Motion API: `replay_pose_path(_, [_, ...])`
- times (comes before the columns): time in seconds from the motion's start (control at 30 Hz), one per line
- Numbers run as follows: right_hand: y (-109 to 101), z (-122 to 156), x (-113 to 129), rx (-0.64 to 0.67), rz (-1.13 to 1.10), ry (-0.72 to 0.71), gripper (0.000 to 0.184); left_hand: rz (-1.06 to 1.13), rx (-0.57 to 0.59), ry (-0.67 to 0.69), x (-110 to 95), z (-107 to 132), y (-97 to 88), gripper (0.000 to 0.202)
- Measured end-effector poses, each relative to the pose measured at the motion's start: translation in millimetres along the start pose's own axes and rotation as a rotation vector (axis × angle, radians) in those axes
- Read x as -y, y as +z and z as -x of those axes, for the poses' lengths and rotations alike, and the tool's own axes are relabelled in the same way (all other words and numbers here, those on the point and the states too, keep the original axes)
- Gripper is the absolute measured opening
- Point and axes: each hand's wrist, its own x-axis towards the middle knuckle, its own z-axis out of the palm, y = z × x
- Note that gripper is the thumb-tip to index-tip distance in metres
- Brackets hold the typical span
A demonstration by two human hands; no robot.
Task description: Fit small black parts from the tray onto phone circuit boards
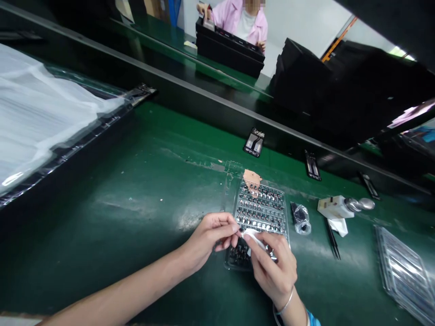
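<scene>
My left hand (214,233) pinches a tiny part between thumb and fingertips; the part is too small to name. Close against it, my right hand (273,262) grips a folded white wipe (253,235), which touches the small part. Both hands are over the near half of a clear plastic tray (286,222). Rows of small dark components with metallic bits (261,213) fill the tray, and some are hidden by my fingers. A torn brown piece of paper or tape (252,176) shows at the tray's far edge.
Right of the tray lie a small plastic bag (301,219), a white bottle with a metal top (335,207), black tweezers (333,240) and stacked clear trays (404,271). Phone frames (254,142) line the back ledge. A white-covered bin (44,113) stands left. Across sits a person in pink (226,13).
</scene>
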Motion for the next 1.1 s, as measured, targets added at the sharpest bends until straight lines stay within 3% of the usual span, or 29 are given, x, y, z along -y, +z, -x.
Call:
replay_pose_path(0.3, [0.7, 3.0, 3.2, -0.09, -0.028, 0.092, 0.06, -0.182, 0.013, 0.062, -3.0, 3.2, 1.4, 0.021])
replay_pose_path(0.5, [1.1, 2.1, 5.0, -0.099, -0.052, 0.089, 0.059, -0.253, 0.02, 0.155, -2.0, 3.2, 0.8, 0.019])
replay_pose_path(0.77, [-4.9, 8.5, -0.6, -0.067, 0.037, 0.125, 0.055, -0.272, 0.033, 0.157, -1.1, 2.6, 1.5, 0.018])
replay_pose_path(0.9, [-30.3, 39.7, -29.2, -0.177, 0.32, 0.335, 0.035, -0.275, -0.02, 0.139, -2.3, 2.7, 2.3, 0.018])
replay_pose_path(0.97, [-47.6, 56.0, -43.3, -0.105, 0.516, 0.489, 0.018, -0.258, -0.064, 0.13, -2.7, 1.3, 2.0, 0.018])
replay_pose_path(1.03, [-61.9, 61.6, -50.6, 0.027, 0.69, 0.636, 0.022, -0.226, -0.104, 0.117, -2.6, -0.3, 0.8, 0.019])
replay_pose_path(1.1, [-66.8, 49.2, -52.0, 0.044, 0.762, 0.713, 0.035, -0.195, -0.133, 0.104, -2.6, -1.0, -0.7, 0.019])
